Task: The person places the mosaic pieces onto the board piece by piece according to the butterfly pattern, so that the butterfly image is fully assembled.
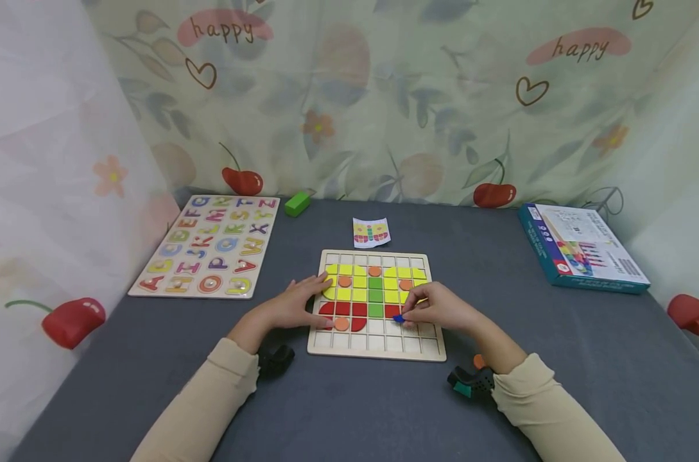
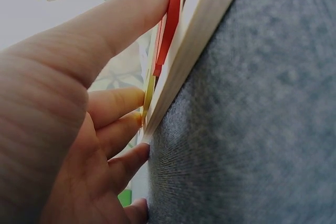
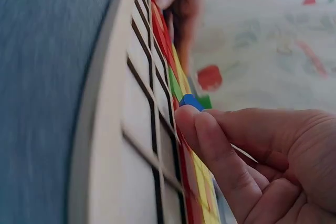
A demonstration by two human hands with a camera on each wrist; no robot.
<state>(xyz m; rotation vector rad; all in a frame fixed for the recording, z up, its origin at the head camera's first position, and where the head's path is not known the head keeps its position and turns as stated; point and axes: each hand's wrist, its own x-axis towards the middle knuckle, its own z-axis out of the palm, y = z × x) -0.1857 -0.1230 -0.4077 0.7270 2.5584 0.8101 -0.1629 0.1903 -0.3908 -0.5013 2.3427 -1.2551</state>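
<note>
A wooden grid board [image 1: 378,355] lies flat in the middle of the table, partly filled with yellow, red, green and orange pieces. My right hand [image 1: 440,307] pinches a small blue piece [image 3: 190,101] between thumb and fingertips, close over the red row right of the green column [image 1: 375,296]. Part of that piece is hidden by the fingers. On the board's left side rests my left hand [image 1: 294,303], fingers spread. Its thumb touches the red pieces [image 2: 169,30] and its fingertips reach the yellow ones [image 2: 148,93].
Behind the board lies a small pattern card [image 1: 371,233]. An alphabet puzzle board [image 1: 259,247] is at the left, with a green block [image 1: 297,204] near its far corner. A boxed set [image 1: 609,250] sits at the right. An orange piece [image 1: 479,361] lies beside the right wrist.
</note>
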